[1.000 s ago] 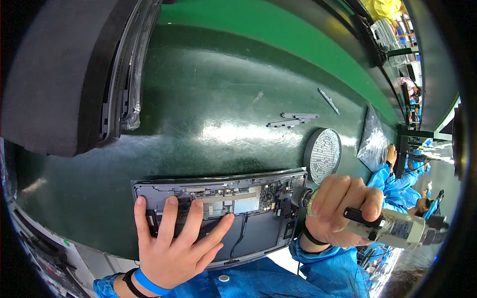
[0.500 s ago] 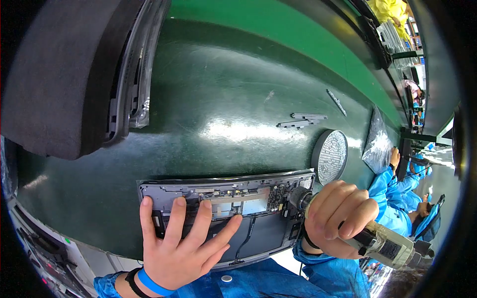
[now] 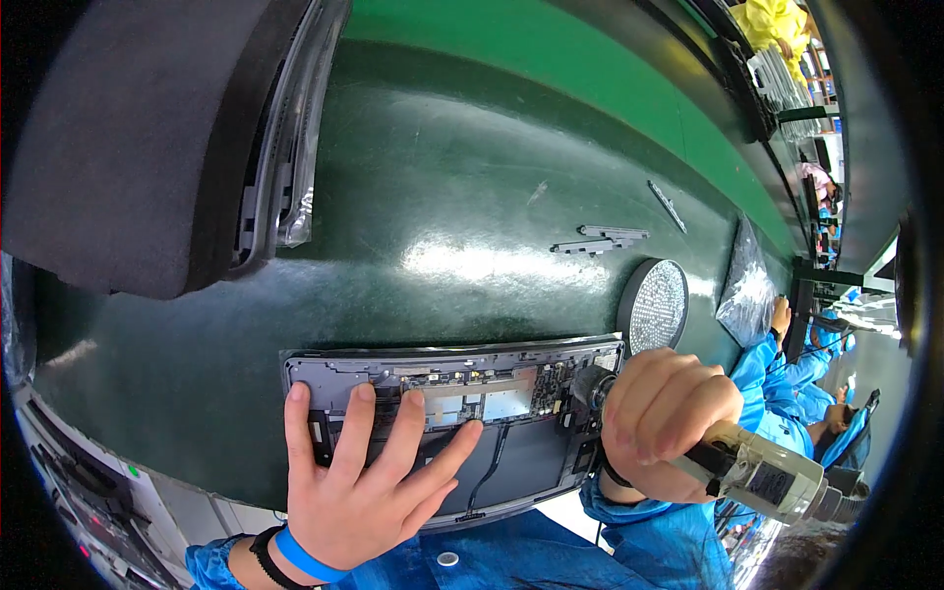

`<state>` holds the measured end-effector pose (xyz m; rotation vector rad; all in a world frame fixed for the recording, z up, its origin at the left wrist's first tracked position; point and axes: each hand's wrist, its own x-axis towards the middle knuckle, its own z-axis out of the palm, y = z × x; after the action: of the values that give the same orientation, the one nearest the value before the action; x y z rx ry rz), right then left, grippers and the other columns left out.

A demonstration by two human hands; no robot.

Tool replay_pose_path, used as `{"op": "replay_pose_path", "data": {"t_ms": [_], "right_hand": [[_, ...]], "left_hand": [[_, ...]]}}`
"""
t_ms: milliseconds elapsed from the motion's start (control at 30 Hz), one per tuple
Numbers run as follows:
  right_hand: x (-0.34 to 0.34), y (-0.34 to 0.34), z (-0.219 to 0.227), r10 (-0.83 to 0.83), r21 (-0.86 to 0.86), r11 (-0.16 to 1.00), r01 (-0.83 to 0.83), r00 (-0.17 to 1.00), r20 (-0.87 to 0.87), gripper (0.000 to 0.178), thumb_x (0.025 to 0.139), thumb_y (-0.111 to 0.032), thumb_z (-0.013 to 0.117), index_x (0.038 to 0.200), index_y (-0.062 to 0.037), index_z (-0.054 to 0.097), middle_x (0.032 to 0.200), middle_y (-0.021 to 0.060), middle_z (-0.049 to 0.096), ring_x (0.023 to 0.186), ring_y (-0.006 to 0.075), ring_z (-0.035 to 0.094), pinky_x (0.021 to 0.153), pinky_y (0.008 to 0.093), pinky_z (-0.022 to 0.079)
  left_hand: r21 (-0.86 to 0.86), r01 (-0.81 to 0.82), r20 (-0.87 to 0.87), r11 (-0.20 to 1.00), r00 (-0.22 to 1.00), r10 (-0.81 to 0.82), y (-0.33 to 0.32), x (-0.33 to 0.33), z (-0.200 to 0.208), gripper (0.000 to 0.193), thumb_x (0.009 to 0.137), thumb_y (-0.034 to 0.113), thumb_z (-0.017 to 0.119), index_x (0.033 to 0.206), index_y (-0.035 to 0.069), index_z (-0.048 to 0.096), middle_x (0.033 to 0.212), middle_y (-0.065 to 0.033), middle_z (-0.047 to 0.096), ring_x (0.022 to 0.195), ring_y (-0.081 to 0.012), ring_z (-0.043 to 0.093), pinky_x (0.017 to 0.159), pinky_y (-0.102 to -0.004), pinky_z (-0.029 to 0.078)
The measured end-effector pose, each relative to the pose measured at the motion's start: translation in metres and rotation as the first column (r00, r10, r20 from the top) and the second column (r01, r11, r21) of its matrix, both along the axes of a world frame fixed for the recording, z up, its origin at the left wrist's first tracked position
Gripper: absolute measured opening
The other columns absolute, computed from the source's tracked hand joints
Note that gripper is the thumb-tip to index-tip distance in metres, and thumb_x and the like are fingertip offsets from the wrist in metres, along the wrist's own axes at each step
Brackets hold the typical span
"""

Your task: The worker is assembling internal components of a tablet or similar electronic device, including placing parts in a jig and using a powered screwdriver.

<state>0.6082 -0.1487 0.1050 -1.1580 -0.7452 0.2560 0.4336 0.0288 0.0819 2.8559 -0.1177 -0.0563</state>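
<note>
An opened laptop base (image 3: 531,472) with bare circuit boards and a thin dark cable lies along the near edge of the green table. My left hand (image 3: 369,492) is spread over its left part, fingertips resting on the board area. In a closed grip, my right hand (image 3: 669,418) holds an electric screwdriver (image 3: 772,479) with a pale body, tilted over the laptop's right end. The screwdriver's nose (image 3: 592,386) is down at the board near the right edge. Its bit tip is hidden from me.
Beyond the laptop's right end stands a round dish of small screws (image 3: 657,307). Grey plastic strips (image 3: 600,239) and a clear plastic bag (image 3: 746,285) lie farther back. A large dark foam-covered block (image 3: 108,138) fills the far left. A co-worker in blue (image 3: 787,393) is at the right.
The screwdriver's rear end has swung slightly to the right, its nose staying at the laptop's right end. My left hand has hardly moved. The view has shifted a little.
</note>
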Motion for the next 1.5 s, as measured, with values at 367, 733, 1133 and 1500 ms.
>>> {"op": "replay_pose_path", "data": {"t_ms": [367, 733, 1133, 1500], "right_hand": [[0.005, 0.003, 0.002, -0.046, -0.111, 0.992, 0.053, 0.997, 0.066, 0.048, 0.09, -0.052, 0.062, 0.072, -0.0088, 0.054, 0.053, 0.0022, 0.054, 0.043, 0.017, 0.053, 0.041, 0.027, 0.045], [0.007, -0.036, 0.032, -0.258, 0.012, 0.966, 0.259, 0.958, 0.121, 0.031, 0.1, -0.041, 0.048, 0.094, -0.011, 0.049, 0.056, 0.0009, 0.052, 0.048, 0.0126, 0.05, 0.041, 0.0252, 0.041], [-0.014, -0.081, 0.034, -0.445, 0.17, 0.849, 0.501, 0.85, -0.28, 0.078, 0.093, -0.069, 0.039, 0.141, -0.0084, 0.04, 0.056, 0.0048, 0.049, 0.043, 0.0162, 0.045, 0.037, 0.0312, 0.039], [-0.034, -0.214, -0.017, -0.38, -0.168, 0.833, 0.527, 0.324, -0.866, 0.049, 0.101, -0.043, 0.045, 0.115, 0.0027, 0.056, 0.101, 0.0206, 0.068, 0.104, 0.0349, 0.064, 0.092, 0.0478, 0.053]], "left_hand": [[0.002, 0.003, -0.026, 1.0, 1.0, -0.003, -0.001, 0.004, 0.004, 0.041, 0.085, 0.051, 0.059, 0.124, 0.039, 0.065, 0.133, -0.0132, 0.044, 0.12, -0.0433, 0.04, 0.103, -0.0765, 0.025], [0.065, 0.02, -0.051, 0.998, 0.999, -0.017, -0.002, 0.001, 0.005, 0.041, 0.086, 0.053, 0.059, 0.125, 0.038, 0.064, 0.132, -0.016, 0.044, 0.122, -0.0462, 0.038, 0.103, -0.0772, 0.023], [-0.202, -0.007, -0.014, 0.979, 1.0, 0.004, 0.018, -0.017, 0.005, 0.045, 0.075, 0.041, 0.074, 0.118, 0.026, 0.068, 0.131, -0.0217, 0.046, 0.121, -0.049, 0.041, 0.104, -0.0712, 0.028], [-0.762, -0.632, -0.638, -0.14, 0.698, 0.325, 0.029, -0.074, 0.035, 0.091, 0.077, 0.01, 0.071, 0.152, -0.004, 0.021, 0.151, -0.0169, 0.035, 0.136, -0.027, 0.038, 0.112, -0.0411, 0.029]]}}
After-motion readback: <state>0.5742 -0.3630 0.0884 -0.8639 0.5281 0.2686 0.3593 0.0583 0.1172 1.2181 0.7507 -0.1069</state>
